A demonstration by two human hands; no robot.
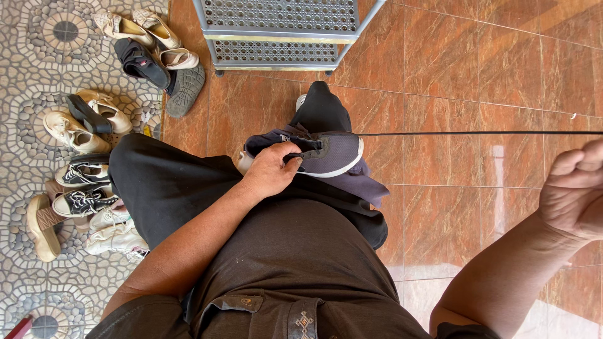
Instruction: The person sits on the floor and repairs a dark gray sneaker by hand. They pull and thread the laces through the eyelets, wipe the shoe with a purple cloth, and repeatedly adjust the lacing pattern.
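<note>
Resting on the person's lap, a dark grey sneaker (323, 152) with a white sole is held down by the left hand (271, 171), whose fingers are curled over the shoe's opening and laces, so the grip is closed on the shoe. A folded grey-purple cloth (364, 182) is seen under the sneaker, spilling toward the right over the black trousers. From the shoe's lace area a thin black shoelace (477, 132) is drawn taut straight out to the right, as far as the edge of the view. The right hand (575, 194) is raised at the right edge, well apart from the sneaker, with its fingers curled in; the lace runs just above it, and whether the lace is pinched in that grip cannot be told, since the fingertips are cut off by the frame.

At the left, on the patterned pebble floor (38, 75), a loose pile of shoes (94, 163) is spread out: beige and white ones, black-and-white laced sneakers, and a dark sandal. At the far side, a grey metal rack (279, 31) with perforated shelves is stood on the reddish-brown tiled floor (471, 69).
</note>
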